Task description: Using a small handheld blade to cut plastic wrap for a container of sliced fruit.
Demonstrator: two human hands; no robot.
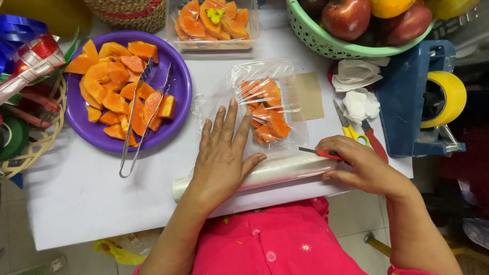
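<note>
A white table [76, 193] is crowded with fruit. The left hand [221, 155] lies flat, fingers spread, on a roll of cling film [285, 170], its sheet stretched over a clear tray [267, 104] of orange papaya pieces. The right hand [359, 165] pinches a red-handled cutter [318, 152] at the film's edge. Beyond sit a purple plate [175, 76] with tongs [140, 117], and scissors [351, 130].

The white table [86, 198] has open room at the front left. The purple plate [175, 104] with metal tongs [133, 137] blocks the left. The green basket [316, 43] and blue tape holder [407, 112] block the right. The cling film roll [285, 170] lies across the front.
</note>
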